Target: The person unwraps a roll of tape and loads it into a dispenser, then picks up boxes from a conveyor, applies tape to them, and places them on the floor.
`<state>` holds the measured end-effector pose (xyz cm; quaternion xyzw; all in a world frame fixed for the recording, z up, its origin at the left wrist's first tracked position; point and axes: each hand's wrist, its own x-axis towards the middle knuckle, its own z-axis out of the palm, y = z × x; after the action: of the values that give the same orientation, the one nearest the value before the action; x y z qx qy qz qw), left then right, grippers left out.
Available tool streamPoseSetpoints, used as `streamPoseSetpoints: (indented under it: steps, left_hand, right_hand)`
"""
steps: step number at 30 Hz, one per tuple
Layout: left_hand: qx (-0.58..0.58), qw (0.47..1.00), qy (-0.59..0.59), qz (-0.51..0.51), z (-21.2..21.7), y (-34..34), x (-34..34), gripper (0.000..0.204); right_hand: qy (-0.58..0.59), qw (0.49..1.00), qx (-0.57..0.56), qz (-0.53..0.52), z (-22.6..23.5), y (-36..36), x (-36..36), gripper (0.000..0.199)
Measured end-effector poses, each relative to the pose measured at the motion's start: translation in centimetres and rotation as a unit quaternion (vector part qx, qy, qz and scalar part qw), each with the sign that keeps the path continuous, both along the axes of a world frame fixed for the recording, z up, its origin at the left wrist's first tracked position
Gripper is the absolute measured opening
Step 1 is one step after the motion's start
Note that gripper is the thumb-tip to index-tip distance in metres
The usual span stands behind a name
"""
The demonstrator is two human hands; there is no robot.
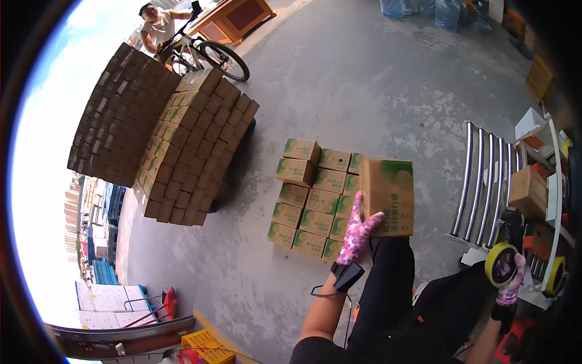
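A brown cardboard box (389, 191) with green print is tilted up above my left thigh. My left hand (359, 235), in a pink patterned glove, grips its lower left edge, thumb and fingers spread against the side. At the right, a matching glove covers my right hand (514, 280), which is closed on a yellow-edged roll of tape (502, 264). Below the held box, rows of similar green-printed boxes (321, 203) lie side by side on the floor, two of them raised at the far left corner. The held box hides part of the right-hand row.
Tall stacks of boxes (194, 145) stand at left, with a person (159, 30) and bicycle (209, 54) behind. A metal roller conveyor (488, 182) and a cluttered rack (553, 182) are at right. A yellow crate (209, 347) sits lower left on the grey floor (376, 79).
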<state>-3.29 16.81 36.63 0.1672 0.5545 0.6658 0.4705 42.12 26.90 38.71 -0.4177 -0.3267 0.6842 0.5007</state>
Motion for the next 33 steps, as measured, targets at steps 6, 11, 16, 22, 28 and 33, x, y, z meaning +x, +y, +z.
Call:
streamPoseSetpoints:
  steps: [6, 11, 16, 22, 28, 33]
  left_hand:
    - [-0.038, 0.867, -0.183, 0.462, -27.1, -14.6, -21.8, 0.069]
    - [-0.084, 0.823, -0.259, 0.498, -37.2, -11.9, -29.4, 0.062]
    - [-0.250, 0.810, -0.272, 0.455, -41.1, -9.5, -35.8, 0.073]
    - [-0.346, 0.872, -0.074, 0.339, -42.6, -12.5, -37.4, 0.067]
    - [-0.071, 0.926, 0.318, 0.192, -25.0, 8.8, -15.0, 0.064]
    - [0.271, 0.684, 0.624, -0.262, 4.1, 22.8, 7.3, 0.095]
  right_hand:
    - [0.021, 0.997, -0.066, -0.044, -1.4, 5.7, -14.0, 0.029]
    - [0.006, 0.998, -0.026, -0.057, -3.5, 9.0, -14.6, 0.028]
    - [0.004, 0.998, -0.026, -0.061, -7.0, 11.5, -18.9, 0.028]
    - [-0.001, 0.991, -0.002, -0.131, -4.4, 10.2, -18.2, 0.028]
    - [-0.046, 0.995, 0.027, -0.084, 3.4, 3.6, -22.0, 0.072]
    - [0.029, 0.989, 0.007, -0.143, 6.9, -2.2, -14.3, 0.073]
